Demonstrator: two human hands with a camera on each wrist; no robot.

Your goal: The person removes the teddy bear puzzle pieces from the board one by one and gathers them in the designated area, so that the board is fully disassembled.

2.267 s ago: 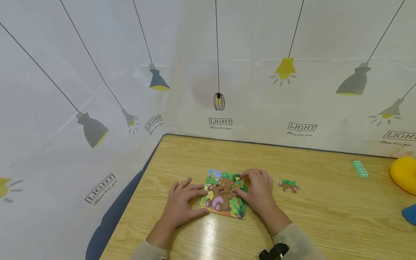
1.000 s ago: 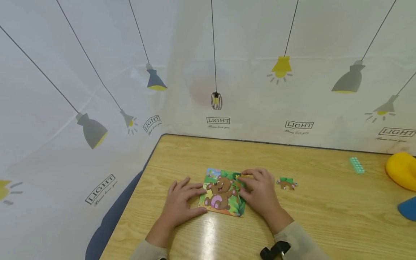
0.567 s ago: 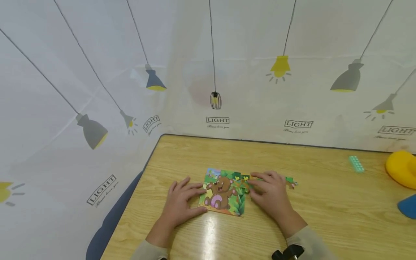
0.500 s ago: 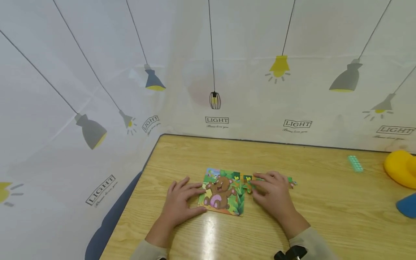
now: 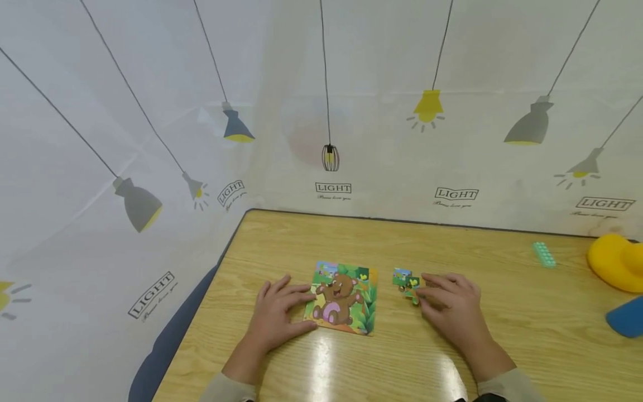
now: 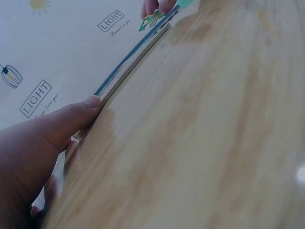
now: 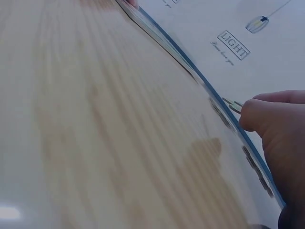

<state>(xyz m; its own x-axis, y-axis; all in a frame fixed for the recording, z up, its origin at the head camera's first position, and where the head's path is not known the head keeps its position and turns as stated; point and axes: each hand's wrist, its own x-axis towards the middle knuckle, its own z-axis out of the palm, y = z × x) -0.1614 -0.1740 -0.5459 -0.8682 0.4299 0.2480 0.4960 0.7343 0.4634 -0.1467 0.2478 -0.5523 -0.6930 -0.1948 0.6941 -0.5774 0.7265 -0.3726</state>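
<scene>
A square bear jigsaw puzzle [image 5: 341, 301] lies flat on the wooden table. My left hand [image 5: 281, 312] is at its left side, fingers spread and fairly straight, thumb and forefinger touching the edge. The left wrist view shows that thumb [image 6: 88, 106] on the board's rim. To the right of the puzzle, my right hand [image 5: 454, 304] pinches a small green-and-yellow jigsaw piece [image 5: 413, 283] between thumb and fingers. A blue-and-green printed part [image 5: 401, 274] shows just behind it. In the right wrist view the piece [image 7: 232, 105] appears thin and nearly edge-on; my fingers hide much of it.
A mint-green studded block [image 5: 544, 254] lies at the back right of the table [image 5: 301, 234]. Beyond it are a yellow rounded toy [image 5: 610, 262] and a blue object [image 5: 625, 317] at the right edge. A wall covering [image 5: 281, 167] printed with lamps borders the table behind and left.
My right hand has moved right from the puzzle's right edge, carrying a jigsaw piece away. The loose brown-and-green piece seen earlier no longer shows separately beside the hand. My left hand stays put.
</scene>
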